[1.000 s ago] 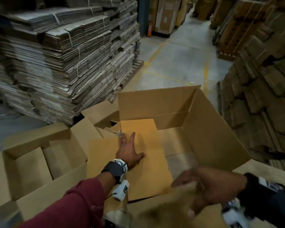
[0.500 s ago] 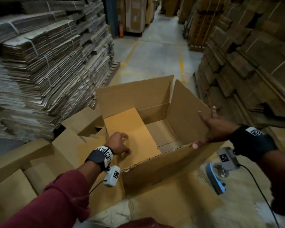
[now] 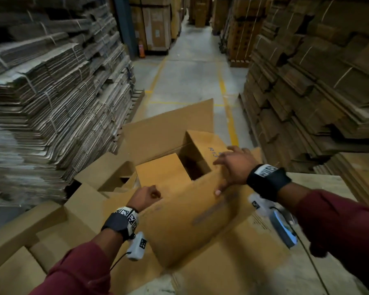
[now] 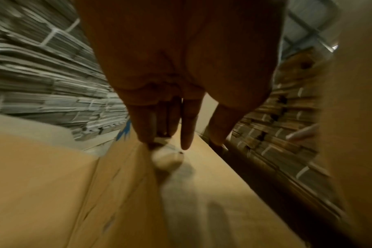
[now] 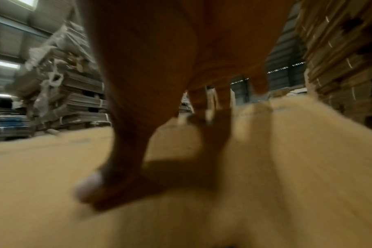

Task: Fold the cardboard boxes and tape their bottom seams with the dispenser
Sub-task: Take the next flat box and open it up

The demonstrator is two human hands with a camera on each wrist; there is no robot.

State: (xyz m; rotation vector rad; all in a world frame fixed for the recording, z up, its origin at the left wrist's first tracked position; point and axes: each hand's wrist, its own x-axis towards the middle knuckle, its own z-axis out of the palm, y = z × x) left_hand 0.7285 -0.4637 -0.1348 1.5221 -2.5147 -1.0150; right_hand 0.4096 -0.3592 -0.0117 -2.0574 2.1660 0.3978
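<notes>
Right now your right hand [image 3: 234, 167] lies spread, fingers straight, flat on the near flap [image 3: 192, 213] of the cardboard box [image 3: 168, 133], thumb pressed to its outer face; the wrist view is blurred but shows that thumb [image 5: 100, 188] on the cardboard. Your left hand [image 3: 144, 198] sits at the flap's left edge with fingers curled; from the head view you cannot tell whether it grips the edge, while the blurred left wrist view shows fingers [image 4: 187, 127] pointing down onto a cardboard panel. Beyond your hands the box stands open, its far flap up and inner flaps [image 3: 164, 171] folded partway in. It rests on flat cardboard sheets [image 3: 232, 271] on the near worktop. More folded boxes [image 3: 17, 235] lie to the left. Tall stacks of flattened cardboard [image 3: 51, 103] flank the floor aisle [image 3: 190, 77].
</notes>
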